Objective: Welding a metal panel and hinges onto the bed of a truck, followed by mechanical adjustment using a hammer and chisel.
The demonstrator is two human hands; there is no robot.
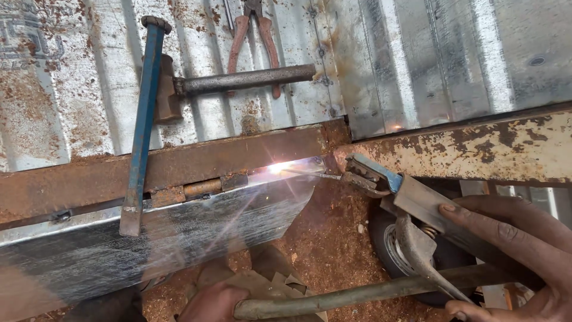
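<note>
Head view: a person welds a rusty steel frame [179, 167] beside a hinge [199, 189], the arc [279, 168] glowing at centre frame.

The right hand [512, 256], lower right, is wrapped closed around the electrode holder [381, 182], its rod [310, 173] touching the seam. The left hand [214, 301], bottom centre, rests by a cable [357, 295]; its grip cannot be told. Doing this well likely calls for a steady rod and short arc. A blue bar [143, 119], hammer [232, 83] and pliers [253, 36] lie upper left.

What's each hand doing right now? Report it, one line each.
Left hand: at the bottom edge, resting by the grey cable; grip cannot be told.
Right hand: closed around the electrode holder, arc lit at the rod tip.
</note>
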